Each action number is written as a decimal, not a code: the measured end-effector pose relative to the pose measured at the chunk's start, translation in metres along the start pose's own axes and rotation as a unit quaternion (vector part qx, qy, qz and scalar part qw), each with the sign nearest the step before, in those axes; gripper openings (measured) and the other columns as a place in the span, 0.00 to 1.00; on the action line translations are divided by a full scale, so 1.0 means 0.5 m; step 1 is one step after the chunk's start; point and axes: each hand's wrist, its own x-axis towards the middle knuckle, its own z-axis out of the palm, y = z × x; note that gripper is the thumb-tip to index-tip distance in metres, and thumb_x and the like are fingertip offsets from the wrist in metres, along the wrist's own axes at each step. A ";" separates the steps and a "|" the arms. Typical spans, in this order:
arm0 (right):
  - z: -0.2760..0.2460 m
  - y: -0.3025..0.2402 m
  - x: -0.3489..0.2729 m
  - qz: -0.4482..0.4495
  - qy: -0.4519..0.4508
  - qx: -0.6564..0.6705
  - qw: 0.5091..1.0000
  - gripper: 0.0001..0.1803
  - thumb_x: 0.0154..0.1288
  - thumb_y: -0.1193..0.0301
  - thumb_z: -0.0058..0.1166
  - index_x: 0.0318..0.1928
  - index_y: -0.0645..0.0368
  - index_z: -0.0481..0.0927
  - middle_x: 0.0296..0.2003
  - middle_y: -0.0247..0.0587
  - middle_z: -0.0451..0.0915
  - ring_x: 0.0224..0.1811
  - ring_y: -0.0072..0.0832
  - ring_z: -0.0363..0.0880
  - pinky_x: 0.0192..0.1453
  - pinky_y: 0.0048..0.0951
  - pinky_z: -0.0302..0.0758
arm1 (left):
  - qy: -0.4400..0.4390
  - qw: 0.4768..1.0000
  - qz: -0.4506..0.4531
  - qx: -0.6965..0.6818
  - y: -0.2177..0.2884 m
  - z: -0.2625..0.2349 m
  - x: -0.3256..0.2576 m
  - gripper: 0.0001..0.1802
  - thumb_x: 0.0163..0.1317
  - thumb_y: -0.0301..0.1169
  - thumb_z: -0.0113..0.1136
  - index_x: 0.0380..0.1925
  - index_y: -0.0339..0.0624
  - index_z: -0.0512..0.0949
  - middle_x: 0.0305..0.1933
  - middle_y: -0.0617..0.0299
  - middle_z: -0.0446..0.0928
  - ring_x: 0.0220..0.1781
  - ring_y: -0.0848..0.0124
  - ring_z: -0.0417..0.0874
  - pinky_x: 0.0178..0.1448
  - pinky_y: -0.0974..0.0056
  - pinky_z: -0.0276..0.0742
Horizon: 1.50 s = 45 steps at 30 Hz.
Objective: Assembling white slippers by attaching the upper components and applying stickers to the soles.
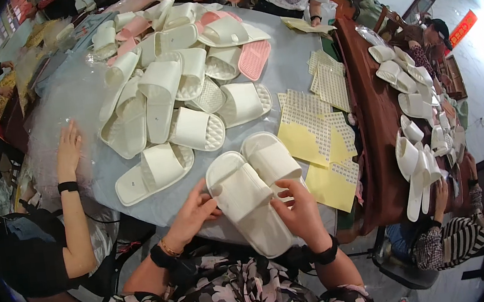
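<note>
A white slide slipper [247, 204] lies at the near edge of the grey table [289, 71], toe pointing away from me. My left hand [192, 214] grips its left side at the strap. My right hand [301, 213] holds its right side near the heel. A second white slipper [271, 158] lies just beyond it, touching it. Both wrists wear dark bands.
A heap of white slippers [161, 94] and a few pink slippers [252, 59] fills the table's middle and far side. Yellow sticker sheets [312, 137] lie to the right. Another person's hand [67, 148] rests on plastic wrap at left. More people work at a brown table [372, 112] with slippers, right.
</note>
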 end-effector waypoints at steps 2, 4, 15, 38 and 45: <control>-0.012 0.030 0.000 0.041 -0.001 0.006 0.999 0.19 0.60 0.77 0.61 0.52 0.62 0.77 0.43 0.41 0.81 0.40 0.28 0.82 0.40 0.27 0.80 | 0.024 0.998 0.017 0.060 0.009 -0.008 -0.003 0.45 0.70 0.35 0.57 0.77 0.42 0.40 0.62 0.49 0.69 0.53 0.68 0.80 0.54 0.65 0.79; -0.036 0.055 0.008 0.029 0.049 -0.063 0.996 0.21 0.60 0.76 0.63 0.54 0.63 0.77 0.46 0.42 0.80 0.41 0.28 0.80 0.38 0.27 0.78 | 0.039 0.997 0.039 0.058 0.009 -0.010 -0.007 0.45 0.70 0.34 0.58 0.77 0.42 0.40 0.62 0.49 0.69 0.52 0.69 0.80 0.54 0.66 0.78; -0.021 0.158 0.016 -0.013 0.066 -0.211 0.975 0.23 0.55 0.77 0.62 0.54 0.65 0.77 0.39 0.47 0.78 0.38 0.37 0.79 0.41 0.34 0.78 | 0.145 0.744 0.292 0.584 -0.009 0.068 0.013 0.42 0.61 0.36 0.64 0.72 0.36 0.57 0.74 0.39 0.56 0.72 0.42 0.60 0.75 0.47 0.54; -0.029 0.138 -0.046 -0.012 0.029 -0.179 0.983 0.25 0.52 0.68 0.68 0.51 0.61 0.79 0.47 0.53 0.76 0.52 0.50 0.73 0.57 0.45 0.71 | 0.091 0.607 0.424 0.666 0.021 0.145 0.068 0.26 0.62 0.34 0.60 0.61 0.44 0.74 0.67 0.49 0.68 0.69 0.50 0.67 0.72 0.44 0.59; -0.098 0.177 0.006 0.071 0.071 -0.108 0.989 0.15 0.60 0.74 0.61 0.48 0.63 0.80 0.42 0.52 0.78 0.39 0.46 0.80 0.45 0.40 0.78 | -0.128 0.581 0.469 0.653 -0.030 0.208 0.094 0.26 0.56 0.35 0.64 0.55 0.40 0.76 0.61 0.50 0.73 0.63 0.58 0.74 0.67 0.53 0.67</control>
